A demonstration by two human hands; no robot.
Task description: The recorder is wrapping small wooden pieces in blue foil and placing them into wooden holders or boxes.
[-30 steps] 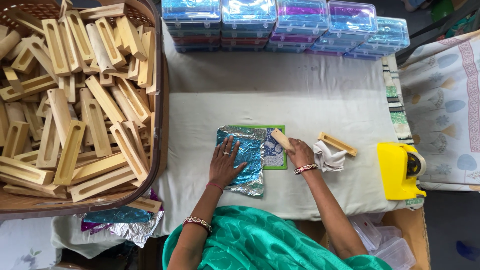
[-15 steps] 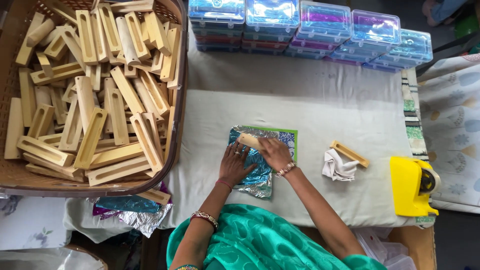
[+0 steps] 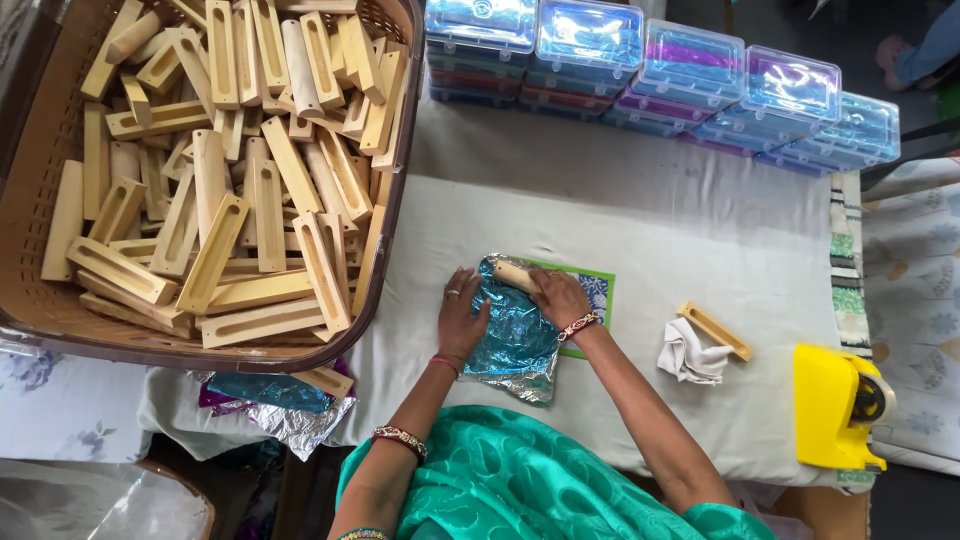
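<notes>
Pressing blue foil [image 3: 512,335] flat on the table [image 3: 640,240] with my left hand [image 3: 461,318], fingers spread, I grip a wooden block [image 3: 517,275] atop it with my right hand [image 3: 560,297].

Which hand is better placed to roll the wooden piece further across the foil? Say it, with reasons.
Likely the right hand: it already rests on the wooden piece at the foil's top edge. The left hand lies flat, pinning the blue foil.

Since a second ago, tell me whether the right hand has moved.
Yes. The right hand moved left, away from the white cloth, onto the blue foil with the wooden piece.
</notes>
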